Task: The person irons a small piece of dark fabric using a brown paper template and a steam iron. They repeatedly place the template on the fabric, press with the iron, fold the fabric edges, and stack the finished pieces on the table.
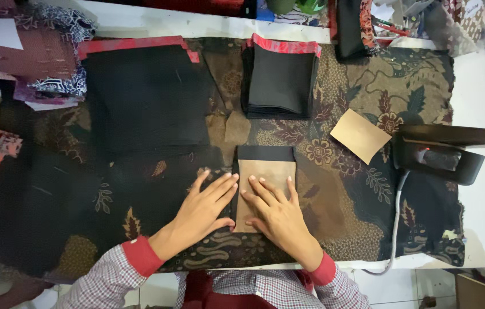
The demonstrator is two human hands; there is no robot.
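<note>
Head view: brown card template (265, 174) lies on a black fabric piece (266, 153), long axis running away from the body. Right hand (277, 214) flat on the template's near half, fingers spread, gripping nothing. Left hand (205, 209) flat just left of the template, fingertips touching its left edge, also open. Black fabric stack (281, 80) beyond the template; iron (440, 154) well right; spare card (360, 135) between them.

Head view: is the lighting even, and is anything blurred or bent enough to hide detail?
Head view: both hands, left hand and right hand, on the brown card are sharp; the dark cloth at left loses detail in shadow; the table edge at right looks washed out; the frame corners bend slightly.
</note>
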